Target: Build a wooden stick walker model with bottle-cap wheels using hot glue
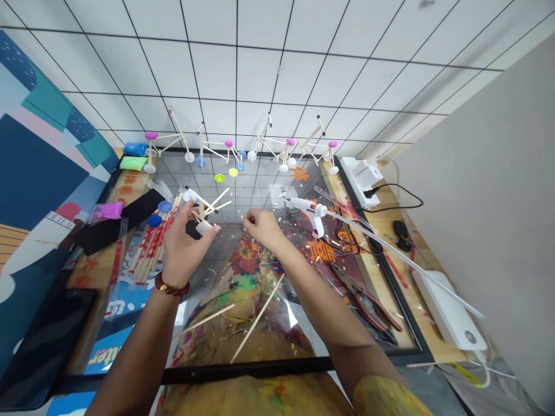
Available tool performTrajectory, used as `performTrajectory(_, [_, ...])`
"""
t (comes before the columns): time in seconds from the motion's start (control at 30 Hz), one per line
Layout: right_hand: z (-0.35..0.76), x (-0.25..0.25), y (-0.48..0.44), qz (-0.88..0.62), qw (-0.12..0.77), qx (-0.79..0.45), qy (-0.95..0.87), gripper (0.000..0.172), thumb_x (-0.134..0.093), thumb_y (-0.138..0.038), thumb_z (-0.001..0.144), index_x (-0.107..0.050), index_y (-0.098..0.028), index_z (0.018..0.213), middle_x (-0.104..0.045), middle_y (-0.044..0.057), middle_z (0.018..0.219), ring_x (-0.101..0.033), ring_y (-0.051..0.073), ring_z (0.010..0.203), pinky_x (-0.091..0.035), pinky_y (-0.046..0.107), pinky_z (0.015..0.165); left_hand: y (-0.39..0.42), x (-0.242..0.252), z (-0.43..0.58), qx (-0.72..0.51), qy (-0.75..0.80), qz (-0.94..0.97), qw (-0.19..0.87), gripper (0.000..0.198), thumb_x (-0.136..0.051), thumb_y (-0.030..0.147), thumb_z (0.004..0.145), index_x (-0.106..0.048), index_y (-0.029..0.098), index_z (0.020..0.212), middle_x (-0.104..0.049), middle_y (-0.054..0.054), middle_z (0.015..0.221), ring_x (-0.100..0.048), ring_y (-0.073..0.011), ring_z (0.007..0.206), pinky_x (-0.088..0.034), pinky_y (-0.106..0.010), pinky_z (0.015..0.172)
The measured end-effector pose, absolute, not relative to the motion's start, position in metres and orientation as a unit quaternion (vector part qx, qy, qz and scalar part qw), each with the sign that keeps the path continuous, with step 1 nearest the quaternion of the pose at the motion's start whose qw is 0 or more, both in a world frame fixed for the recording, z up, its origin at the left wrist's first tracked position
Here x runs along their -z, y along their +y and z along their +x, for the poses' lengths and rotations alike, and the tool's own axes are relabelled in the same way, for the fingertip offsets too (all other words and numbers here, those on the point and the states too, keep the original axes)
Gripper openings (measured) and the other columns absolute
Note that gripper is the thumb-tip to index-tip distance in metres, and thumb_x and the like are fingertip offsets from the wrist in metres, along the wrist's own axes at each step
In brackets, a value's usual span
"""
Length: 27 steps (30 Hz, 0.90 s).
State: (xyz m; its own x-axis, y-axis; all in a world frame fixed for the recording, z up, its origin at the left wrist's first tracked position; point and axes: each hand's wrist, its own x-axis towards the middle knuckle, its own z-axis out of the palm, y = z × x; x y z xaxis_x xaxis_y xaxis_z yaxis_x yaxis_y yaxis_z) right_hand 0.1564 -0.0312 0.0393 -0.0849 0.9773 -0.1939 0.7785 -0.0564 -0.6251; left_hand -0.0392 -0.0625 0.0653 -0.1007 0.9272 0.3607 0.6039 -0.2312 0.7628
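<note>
Presently, the left hand (184,245), bead bracelet (171,287) at the wrist, held a small stick assembly (206,211) raised clear of the glass table (243,370). The fingers were closed about its lower end, where a white cap (203,228) sat, and the thin sticks fanned up and away from the palm; this grip probably kept the joints free of the fingers. The right hand (260,226) hovered just beside it, not touching, with fingertips drawn together. Whether they pinched anything could not be told. A glue gun (310,211) stood propped on the table near the right hand, nozzle off the glass, seemingly parked within easy reach, with a long glue rod (411,263) trailing behind it. Red-handled pliers (368,300) lay further right. A bundle of chopsticks (151,245) lay beside the left hand, with blue caps (159,212) at its far end. Two loose sticks (256,319) lay on the glass beneath the forearms. A row of stick models (217,151) stood along the back wall, well apart from the hands.
</note>
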Motion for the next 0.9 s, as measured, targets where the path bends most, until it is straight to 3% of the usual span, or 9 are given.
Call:
performTrajectory(0.1, [0.165, -0.05, -0.036, -0.634, 0.123, -0.407, -0.646, 0.024, -0.046, -0.025, 0.096, -0.069, -0.017, 0.097, -0.076, 0.007, 0.088, -0.07, 0.015, 0.075, -0.049, 0.022, 0.069, -0.062, -0.067, -0.04, -0.46, 0.588, 0.642, 0.175, 0.069, -0.077, 0.036, 0.073, -0.054, 0.019, 0.137, -0.07, -0.009, 0.118, -0.067, -0.0236, 0.108, -0.052, -0.04, 0.101])
performTrajectory(0.23, [0.2, -0.085, -0.055, -0.738, -0.002, -0.21, -0.641, 0.023, -0.055, -0.029, 0.089, -0.071, -0.013, 0.085, -0.074, 0.017, 0.091, -0.069, 0.025, 0.086, -0.047, 0.029, 0.072, -0.062, -0.069, -0.041, -0.47, 0.59, 0.634, 0.173, 0.068, -0.077, 0.035, 0.073, -0.055, 0.019, 0.135, -0.07, -0.009, 0.117, -0.067, -0.0233, 0.108, -0.053, -0.039, 0.099])
performTrajectory(0.4, [0.199, -0.092, -0.054, -0.65, 0.074, -0.28, -0.702, 0.022, -0.052, -0.028, 0.086, -0.073, -0.02, 0.087, -0.074, 0.004, 0.08, -0.066, 0.017, 0.076, -0.042, 0.024, 0.065, -0.062, -0.069, -0.038, -0.454, 0.595, 0.636, 0.189, 0.068, -0.077, 0.034, 0.072, -0.055, 0.018, 0.135, -0.071, -0.008, 0.114, -0.068, -0.0233, 0.104, -0.054, -0.039, 0.097])
performTrajectory(0.53, [0.17, -0.07, -0.036, -0.672, 0.002, -0.254, -0.695, 0.02, -0.057, -0.029, 0.083, -0.075, -0.021, 0.086, -0.076, 0.007, 0.088, -0.067, 0.021, 0.083, -0.04, 0.026, 0.065, -0.063, -0.067, -0.038, -0.446, 0.597, 0.64, 0.188, 0.069, -0.077, 0.036, 0.072, -0.055, 0.019, 0.135, -0.071, -0.007, 0.116, -0.068, -0.0234, 0.106, -0.053, -0.038, 0.099])
performTrajectory(0.63, [0.169, -0.064, -0.032, -0.681, -0.006, -0.231, -0.695, 0.026, -0.055, -0.036, 0.089, -0.075, -0.021, 0.089, -0.076, 0.01, 0.092, -0.068, 0.023, 0.087, -0.041, 0.028, 0.068, -0.064, -0.064, -0.039, -0.439, 0.6, 0.64, 0.193, 0.072, -0.077, 0.037, 0.073, -0.052, 0.019, 0.139, -0.07, -0.008, 0.119, -0.067, -0.0237, 0.109, -0.052, -0.038, 0.1])
performTrajectory(0.77, [0.193, -0.066, -0.043, -0.663, 0.064, -0.23, -0.709, 0.029, -0.059, -0.038, 0.091, -0.07, -0.02, 0.111, -0.074, 0.007, 0.095, -0.066, 0.019, 0.085, -0.041, 0.026, 0.071, -0.064, -0.061, -0.038, -0.422, 0.606, 0.645, 0.197, 0.072, -0.076, 0.036, 0.074, -0.052, 0.021, 0.14, -0.07, -0.008, 0.123, -0.067, -0.0244, 0.111, -0.052, -0.038, 0.1])
performTrajectory(0.9, [0.209, -0.063, -0.048, -0.579, 0.073, -0.237, -0.777, 0.064, -0.075, -0.027, 0.078, -0.056, -0.022, 0.138, -0.069, 0.005, 0.101, -0.062, 0.017, 0.086, -0.042, 0.024, 0.074, -0.065, -0.059, -0.036, -0.401, 0.608, 0.655, 0.2, 0.072, -0.076, 0.036, 0.074, -0.051, 0.022, 0.14, -0.07, -0.008, 0.125, -0.067, -0.0261, 0.113, -0.052, -0.04, 0.101])
